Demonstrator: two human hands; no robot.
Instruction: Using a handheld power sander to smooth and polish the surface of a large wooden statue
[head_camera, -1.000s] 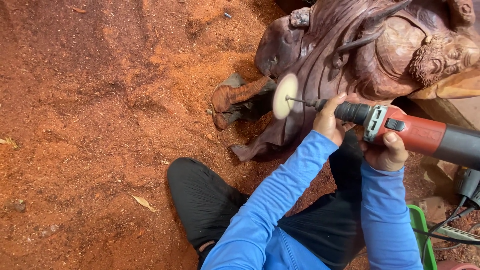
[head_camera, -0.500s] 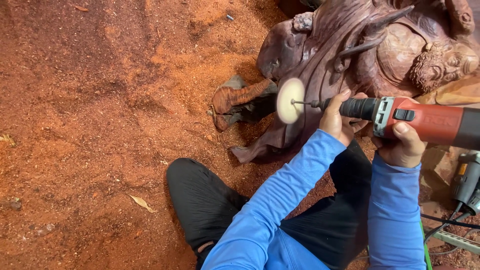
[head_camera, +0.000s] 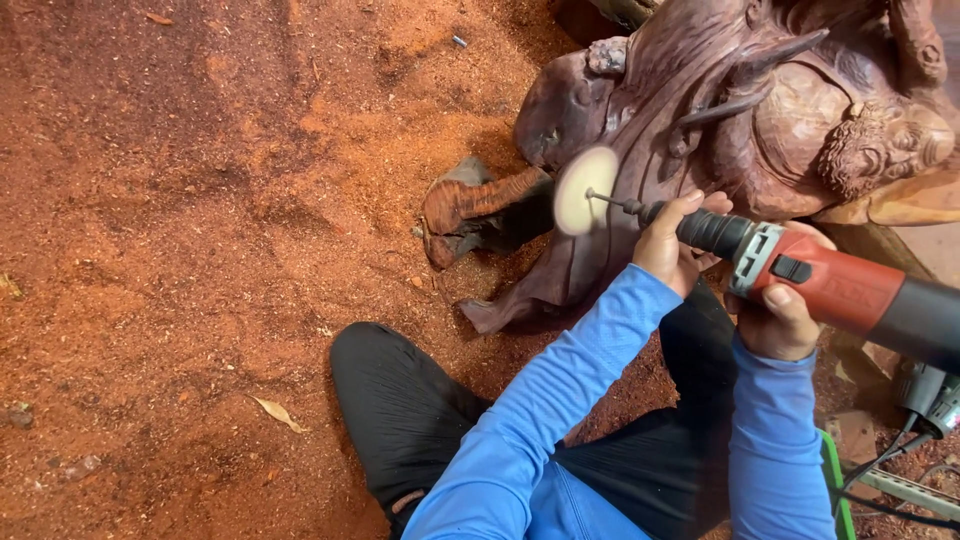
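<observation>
vs 0.5 s ago: buffing disc (head_camera: 586, 190) sits about the same spot on the dark wood carving (head_camera: 720, 130), tool angle maybe a bit flatter, both hands barely shifted on the body. vs 1 s ago the disc has come in closer to the carving's flank.

left hand (head_camera: 672, 243): forearm in blue sleeve runs up from lower centre, wrist bent, fingers wrapped round the black nose of the red rotary tool (head_camera: 830, 290), just behind the thin shaft; grip closed on it. right hand (head_camera: 780, 318): comes up from below, cupping the red housing from underneath, thumb on the side nr the black switch; grip closed on the tool too.

disc is face-on to the carving, touching or v close to it, can't tell which. tool lies across the right of view, rear end running off the right edge. person sits on the floor (head_camera: 200, 250) covered w/ red sawdust, knee in black trousers (head_camera: 400, 400) bent below the carving. dry leaf (head_camera: 280, 413) on the dust at lower left.
</observation>
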